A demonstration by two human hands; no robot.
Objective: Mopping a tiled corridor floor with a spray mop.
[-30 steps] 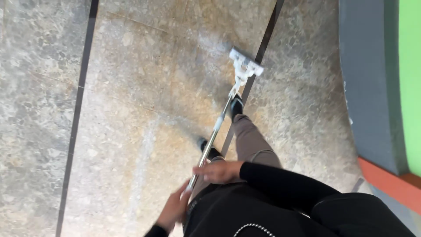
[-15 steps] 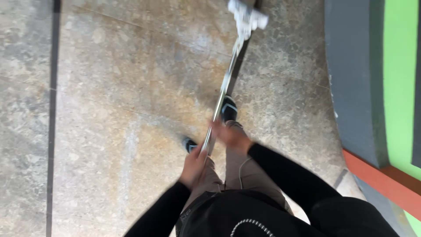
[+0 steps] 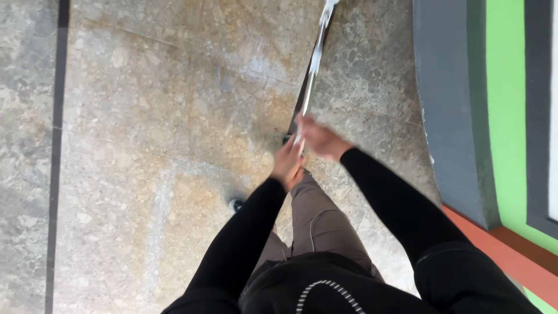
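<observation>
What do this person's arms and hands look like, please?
Both arms wear long, close-fitting black sleeves reaching to the wrists. The left hand and right hand are bare: no gloves. The picture is too blurred to show rings or a watch.

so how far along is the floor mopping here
Done: cannot tell; the stone floor shows no clear wet or clean band. In hand: left hand and right hand grip the mop pole, pushed forward, its head out of frame. Left: not measurable here.
</observation>
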